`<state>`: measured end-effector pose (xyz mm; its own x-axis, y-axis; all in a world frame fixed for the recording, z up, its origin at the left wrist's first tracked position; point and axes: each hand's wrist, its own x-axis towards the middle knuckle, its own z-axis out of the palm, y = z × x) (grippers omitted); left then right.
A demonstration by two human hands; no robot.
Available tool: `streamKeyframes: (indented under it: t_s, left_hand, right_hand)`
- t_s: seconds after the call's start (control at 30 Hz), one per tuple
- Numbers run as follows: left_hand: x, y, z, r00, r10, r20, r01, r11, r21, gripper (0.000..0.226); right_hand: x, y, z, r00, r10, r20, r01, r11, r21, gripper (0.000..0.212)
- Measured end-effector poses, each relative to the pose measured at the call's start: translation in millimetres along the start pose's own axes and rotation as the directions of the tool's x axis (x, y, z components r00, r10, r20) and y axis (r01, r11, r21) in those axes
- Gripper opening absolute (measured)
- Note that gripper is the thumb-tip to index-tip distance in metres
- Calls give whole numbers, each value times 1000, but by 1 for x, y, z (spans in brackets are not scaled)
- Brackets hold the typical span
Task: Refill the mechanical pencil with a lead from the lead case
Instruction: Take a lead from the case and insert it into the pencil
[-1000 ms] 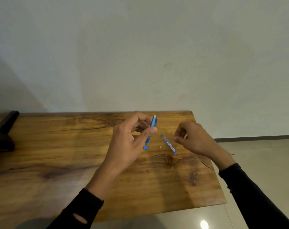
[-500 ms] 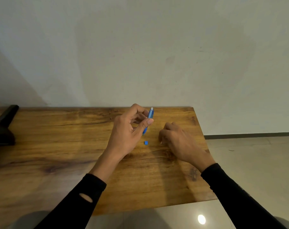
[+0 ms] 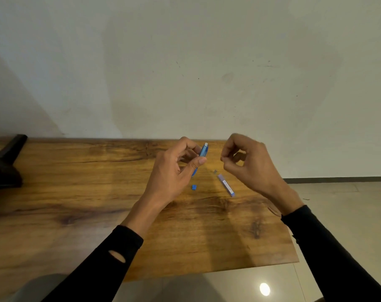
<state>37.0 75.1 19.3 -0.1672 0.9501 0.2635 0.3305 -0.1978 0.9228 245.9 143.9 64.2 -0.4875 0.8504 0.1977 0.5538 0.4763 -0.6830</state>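
My left hand (image 3: 174, 171) grips the blue mechanical pencil (image 3: 203, 150) by its barrel, tilted, with its pale end pointing up and away. My right hand (image 3: 248, 164) hovers just right of the pencil's top, thumb and forefinger pinched together. What they pinch is too small to see, but the small white piece that lay by the case is gone from the table. The lead case (image 3: 226, 185), a thin blue-violet tube, lies on the wooden table (image 3: 76, 192) below my right hand. A tiny grey cap (image 3: 215, 171) lies at its far end. A small blue cap (image 3: 193, 187) lies under the pencil.
A black object (image 3: 4, 166) stands at the table's far left. The table's right edge (image 3: 292, 236) runs close by my right forearm, with tiled floor (image 3: 337, 214) beyond. A plain wall (image 3: 185, 73) rises behind the table's far edge.
My right hand went down to the table beside the lead case, closed on the small white piece there, and has risen pinched to the pencil's top. My left hand kept hold of the pencil.
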Motion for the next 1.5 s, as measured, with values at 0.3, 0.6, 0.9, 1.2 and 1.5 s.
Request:
streamKeyframes:
  t_s: [0.3,0.6,0.9,1.2,1.5]
  left_hand:
    - [-2,1,6,1000,-6,6,6,999,-51,17]
    - [-4,-2,10,1000,18,17,-18,1000,-8,18]
    - [-4,-1,9,999,14,39,-17,999,52,17]
    - [-6,2,11,1000,-4,28,2,997,75,18]
    - [-3,3,4,999,34,-39,-32,999,43,16]
  right_hand:
    - [7,-42,-22,994,-105,-5,104,979,175,10]
    - [5,-43,-22,996,-90,-3,90,996,12,10]
    - [6,-47,-20,993,-117,31,114,991,76,17]
    - [6,-44,-19,995,-95,-16,96,993,75,28]
    - [7,15,1,990,97,100,-73,973,-217,31]
